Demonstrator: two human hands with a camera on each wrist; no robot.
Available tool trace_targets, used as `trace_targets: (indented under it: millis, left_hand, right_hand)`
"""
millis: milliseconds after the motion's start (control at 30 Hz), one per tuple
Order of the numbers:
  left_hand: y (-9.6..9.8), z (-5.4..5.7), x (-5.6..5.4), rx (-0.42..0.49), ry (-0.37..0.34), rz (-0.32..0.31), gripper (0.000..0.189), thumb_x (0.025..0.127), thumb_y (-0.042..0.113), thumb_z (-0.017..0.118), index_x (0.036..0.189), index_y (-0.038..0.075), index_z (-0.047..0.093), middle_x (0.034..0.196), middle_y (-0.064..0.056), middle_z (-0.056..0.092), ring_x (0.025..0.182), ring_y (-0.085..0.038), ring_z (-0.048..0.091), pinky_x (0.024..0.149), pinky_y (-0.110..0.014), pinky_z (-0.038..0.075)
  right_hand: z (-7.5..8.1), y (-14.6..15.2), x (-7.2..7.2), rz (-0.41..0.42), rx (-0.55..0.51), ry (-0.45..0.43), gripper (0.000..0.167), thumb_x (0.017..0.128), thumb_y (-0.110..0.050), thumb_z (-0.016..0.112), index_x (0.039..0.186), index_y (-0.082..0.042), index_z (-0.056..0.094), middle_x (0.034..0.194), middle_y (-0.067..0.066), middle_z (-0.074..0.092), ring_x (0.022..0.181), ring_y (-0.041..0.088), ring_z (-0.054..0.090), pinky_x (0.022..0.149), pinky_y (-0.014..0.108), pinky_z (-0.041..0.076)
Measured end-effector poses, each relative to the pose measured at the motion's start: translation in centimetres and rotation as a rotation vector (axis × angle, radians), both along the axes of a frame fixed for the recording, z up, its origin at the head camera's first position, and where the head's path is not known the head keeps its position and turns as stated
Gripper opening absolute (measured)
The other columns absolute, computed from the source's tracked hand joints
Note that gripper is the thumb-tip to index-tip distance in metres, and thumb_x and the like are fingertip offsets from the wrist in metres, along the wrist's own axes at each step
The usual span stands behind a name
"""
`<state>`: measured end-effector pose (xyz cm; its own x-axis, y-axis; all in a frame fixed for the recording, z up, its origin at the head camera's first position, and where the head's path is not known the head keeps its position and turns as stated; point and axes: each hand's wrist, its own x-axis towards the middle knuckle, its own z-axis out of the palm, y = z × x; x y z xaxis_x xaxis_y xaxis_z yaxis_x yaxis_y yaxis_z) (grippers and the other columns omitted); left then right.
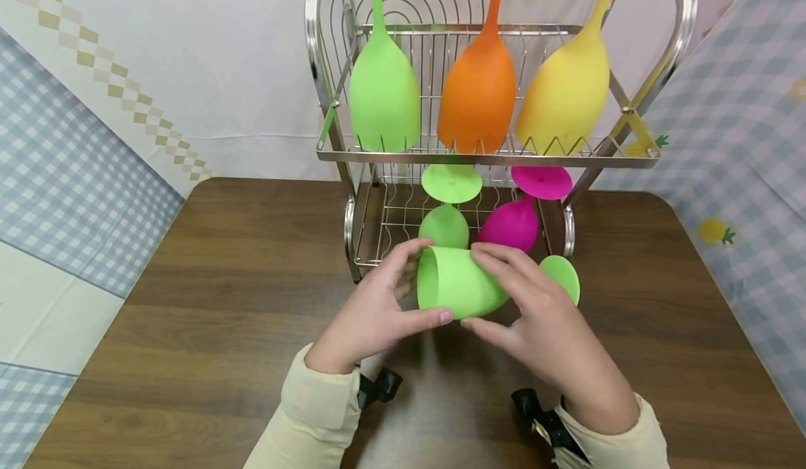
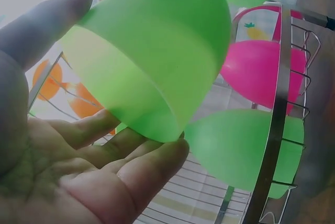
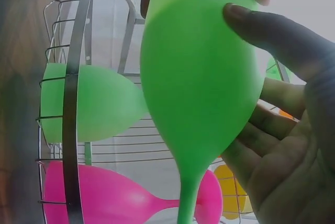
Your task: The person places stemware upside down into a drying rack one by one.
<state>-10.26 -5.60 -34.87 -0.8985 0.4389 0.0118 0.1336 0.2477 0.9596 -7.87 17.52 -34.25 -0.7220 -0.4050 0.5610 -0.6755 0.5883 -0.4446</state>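
Note:
A green wine glass (image 1: 469, 283) lies sideways between my two hands, in front of the rack. Its mouth faces left and its round foot (image 1: 559, 278) shows at the right. My left hand (image 1: 378, 315) pinches the rim, thumb at the near side and fingers at the far side. Around the bowl curve the thumb and fingers of my right hand (image 1: 554, 329), which covers the stem in the head view. In the right wrist view the bowl (image 3: 201, 72) narrows to its stem (image 3: 188, 200).
A two-tier metal dish rack (image 1: 491, 159) stands at the table's back. Upside down on its upper tier are green (image 1: 384, 91), orange (image 1: 477, 94) and yellow (image 1: 567, 84) wine glasses. The lower tier holds a green (image 1: 446, 224) and a magenta one (image 1: 513, 224). Wooden table (image 1: 252, 301) lies beneath.

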Motion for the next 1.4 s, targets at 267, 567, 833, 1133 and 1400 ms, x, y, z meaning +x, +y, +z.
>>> trace_targets:
  millis: [267, 567, 833, 1133, 1400]
  left_hand:
    - [-0.2, 0.0, -0.1, 0.033, 0.026, 0.087, 0.085, 0.078, 0.019, 0.088, 0.148, 0.024, 0.04, 0.143, 0.001, 0.052, 0.133, -0.016, 0.05, 0.112, -0.038, 0.043]
    - [-0.3, 0.4, -0.1, 0.188, 0.055, 0.153, 0.084, 0.078, 0.009, 0.087, 0.147, 0.019, 0.04, 0.145, 0.001, 0.05, 0.135, -0.014, 0.048, 0.113, -0.036, 0.04]
    - [-0.1, 0.8, 0.1, 0.349, 0.065, 0.175, 0.083, 0.078, 0.0, 0.084, 0.146, 0.019, 0.041, 0.146, 0.001, 0.047, 0.136, -0.015, 0.047, 0.113, -0.029, 0.039]
    - [0.0, 1.2, 0.6, 0.393, 0.075, 0.164, 0.081, 0.079, 0.0, 0.083, 0.145, 0.02, 0.042, 0.146, 0.001, 0.048, 0.135, -0.018, 0.049, 0.113, -0.031, 0.04]
    - [0.3, 1.3, 0.8, 0.401, 0.075, 0.142, 0.081, 0.078, -0.001, 0.083, 0.146, 0.02, 0.042, 0.148, 0.001, 0.047, 0.136, -0.017, 0.047, 0.115, -0.031, 0.038]
  right_hand:
    - [1.3, 0.4, 0.6, -0.065, -0.234, -0.133, 0.077, 0.066, -0.012, 0.095, 0.135, -0.007, 0.062, 0.13, 0.004, 0.064, 0.114, 0.017, 0.061, 0.094, 0.016, 0.051]
    - [1.7, 0.6, 0.9, -0.075, -0.757, -0.333, 0.039, 0.074, 0.018, 0.079, 0.111, 0.011, 0.069, 0.106, 0.017, 0.073, 0.096, 0.021, 0.073, 0.085, 0.03, 0.06]
    - [1.1, 0.5, 0.3, -0.146, -0.84, -0.46, 0.022, 0.089, 0.001, 0.073, 0.109, 0.01, 0.071, 0.1, 0.011, 0.076, 0.089, 0.019, 0.074, 0.079, 0.025, 0.061]
    - [-1.5, -1.5, -1.0, 0.211, -1.342, -0.658, 0.03, 0.102, 0.002, 0.05, 0.129, 0.002, 0.063, 0.125, 0.013, 0.067, 0.113, 0.02, 0.066, 0.101, 0.035, 0.054]
    - [-2.6, -3.7, -0.7, 0.409, -1.754, -0.86, 0.032, 0.105, -0.028, 0.052, 0.131, -0.011, 0.057, 0.13, 0.003, 0.059, 0.12, 0.017, 0.053, 0.108, 0.028, 0.043]
